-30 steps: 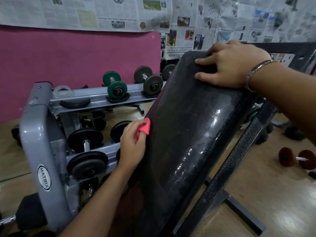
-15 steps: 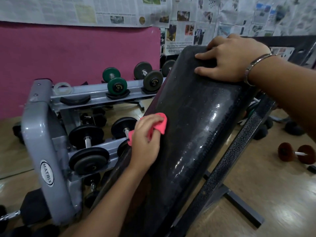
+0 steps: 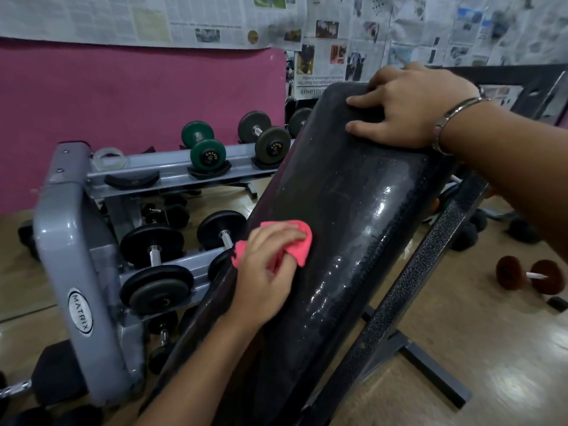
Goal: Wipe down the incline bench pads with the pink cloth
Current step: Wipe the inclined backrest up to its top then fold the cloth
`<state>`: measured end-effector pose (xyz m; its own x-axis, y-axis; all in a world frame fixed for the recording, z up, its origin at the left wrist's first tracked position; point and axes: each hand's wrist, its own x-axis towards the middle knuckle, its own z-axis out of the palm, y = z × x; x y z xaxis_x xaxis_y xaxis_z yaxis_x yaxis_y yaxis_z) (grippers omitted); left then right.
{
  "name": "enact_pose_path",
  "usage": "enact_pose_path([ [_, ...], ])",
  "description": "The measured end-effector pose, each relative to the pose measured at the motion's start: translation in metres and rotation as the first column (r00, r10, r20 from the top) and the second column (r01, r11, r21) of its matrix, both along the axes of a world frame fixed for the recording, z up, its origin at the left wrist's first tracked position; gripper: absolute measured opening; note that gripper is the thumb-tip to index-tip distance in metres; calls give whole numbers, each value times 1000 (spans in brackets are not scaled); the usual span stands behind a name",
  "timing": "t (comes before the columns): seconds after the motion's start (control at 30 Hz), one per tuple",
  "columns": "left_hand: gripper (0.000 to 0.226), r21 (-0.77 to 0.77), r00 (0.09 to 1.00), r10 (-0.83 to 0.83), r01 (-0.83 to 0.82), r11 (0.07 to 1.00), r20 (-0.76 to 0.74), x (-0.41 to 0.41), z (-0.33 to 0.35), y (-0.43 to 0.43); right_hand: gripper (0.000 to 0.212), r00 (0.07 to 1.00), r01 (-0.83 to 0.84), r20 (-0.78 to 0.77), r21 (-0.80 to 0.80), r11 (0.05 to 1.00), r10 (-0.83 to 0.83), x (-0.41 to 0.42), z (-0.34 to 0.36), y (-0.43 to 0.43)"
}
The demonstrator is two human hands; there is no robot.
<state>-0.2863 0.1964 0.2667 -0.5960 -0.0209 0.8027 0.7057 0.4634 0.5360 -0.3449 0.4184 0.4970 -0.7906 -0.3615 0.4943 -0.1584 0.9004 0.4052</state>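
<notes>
The black incline bench pad (image 3: 347, 192) slopes up from bottom centre to upper right, shiny and wet-looking along its right side. My left hand (image 3: 264, 272) presses the bunched pink cloth (image 3: 299, 241) onto the pad's left half, about midway up. At the pad's top edge my right hand (image 3: 408, 109) lies flat with fingers curled over the rim; a metal bangle circles that wrist.
A grey dumbbell rack (image 3: 76, 256) with several dumbbells stands close on the left of the bench. The bench's dark metal frame (image 3: 424, 272) runs along the right. A brown dumbbell (image 3: 528, 279) lies on the wooden floor at right. Newspaper covers the wall behind.
My left hand has slid the pink cloth from the pad's left edge rightward onto its face. My right hand has stayed at the top of the pad.
</notes>
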Motion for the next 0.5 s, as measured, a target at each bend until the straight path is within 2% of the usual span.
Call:
enact_pose_path([
  [0.1,39,85,995,67,-73,994,70,-14,17,8,73,1000,7,6,-2,1000,-7,1,0,-1],
  [0.27,40,-48,999,-32,31,998,-9,23,9,25,71,1000,-1,5,-4,1000,1,0,0,0],
  [0.4,40,29,999,40,-41,999,18,4,15,22,71,1000,3,7,-8,1000,-2,1,1,-1],
  [0.5,39,24,1000,-15,14,1000,21,19,22,42,70,1000,-2,1,-12,1000,2,2,1,-1],
])
